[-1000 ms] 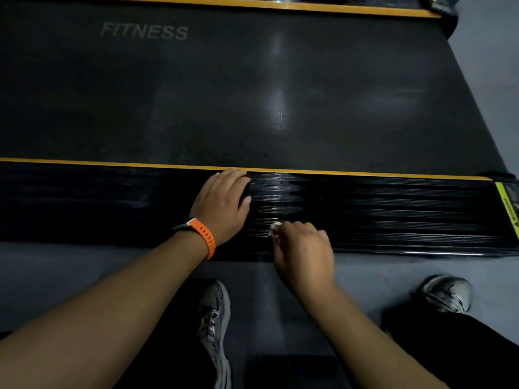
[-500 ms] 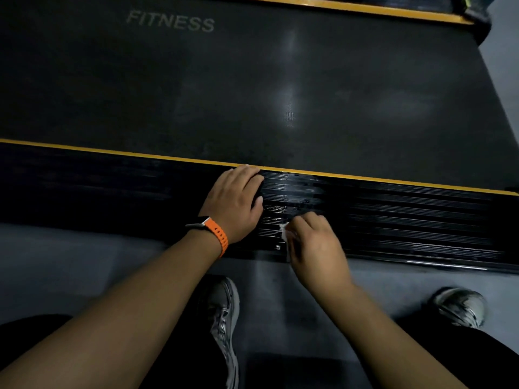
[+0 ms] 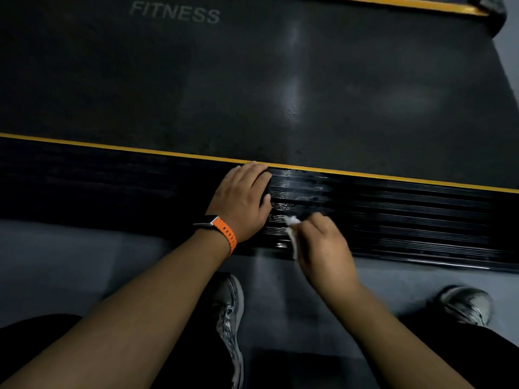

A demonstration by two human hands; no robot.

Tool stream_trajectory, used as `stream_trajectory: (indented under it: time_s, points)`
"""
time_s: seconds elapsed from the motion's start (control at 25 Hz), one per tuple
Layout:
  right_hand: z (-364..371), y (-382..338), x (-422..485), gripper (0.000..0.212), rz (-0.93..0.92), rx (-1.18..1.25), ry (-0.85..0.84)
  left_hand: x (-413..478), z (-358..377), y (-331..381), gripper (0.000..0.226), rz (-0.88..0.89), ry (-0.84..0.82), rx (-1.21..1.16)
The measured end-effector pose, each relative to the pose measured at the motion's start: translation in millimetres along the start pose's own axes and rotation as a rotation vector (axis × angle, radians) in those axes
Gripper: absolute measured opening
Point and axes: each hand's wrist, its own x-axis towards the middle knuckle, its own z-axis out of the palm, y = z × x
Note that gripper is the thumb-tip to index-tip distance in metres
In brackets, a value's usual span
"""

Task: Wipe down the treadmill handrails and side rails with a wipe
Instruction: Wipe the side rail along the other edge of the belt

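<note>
The right hand (image 3: pixel 323 242) pinches the small white wipe (image 3: pixel 292 237) against the ribbed side rail (image 3: pixel 407 217). It is best dragged along the grooves with firm pressure. The left hand (image 3: pixel 241 200) rests flat on the rail, just beside the wipe. Beyond the rail lies the dark belt (image 3: pixel 252 80), and before it the grey floor (image 3: pixel 84 262).

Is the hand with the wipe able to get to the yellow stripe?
Probably yes. The right hand pinches the wipe at the black side rail, and the yellow stripe runs just past it with bare rail between. The left hand rests off to the side, not in the way.
</note>
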Motion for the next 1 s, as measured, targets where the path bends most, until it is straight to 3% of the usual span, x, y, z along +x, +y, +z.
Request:
stream_trajectory:
  time_s: [0.16, 0.32, 0.4, 0.6, 0.8, 1.0]
  points:
    - [-29.2, 34.4, -16.8, 0.023, 0.207, 0.013, 0.123, -0.5, -0.3, 0.4, 0.049, 0.000, -0.005, -0.003]
    - [5.2, -13.6, 15.2, 0.013, 0.108, 0.065, 0.017, -0.9, -0.1, 0.8, 0.049, 0.002, 0.000, 0.002]
    - [5.4, -6.3, 18.6, 0.008, 0.079, 0.073, -0.001, 0.3, -0.2, 0.2, 0.049, 0.007, 0.010, -0.001]
    - [-18.9, 31.5, 2.8, 0.007, 0.225, 0.052, 0.099, 0.1, 0.7, -0.6, 0.049, -0.002, -0.010, -0.007]
    - [5.5, 0.7, 21.0, 0.005, 0.110, 0.092, 0.014, 0.4, 0.3, 0.5, 0.048, 0.008, 0.005, -0.006]
    - [-33.0, 54.8, -6.0, 0.005, 0.293, -0.023, 0.120, -0.4, 1.5, -0.4, 0.046, -0.005, -0.010, -0.008]
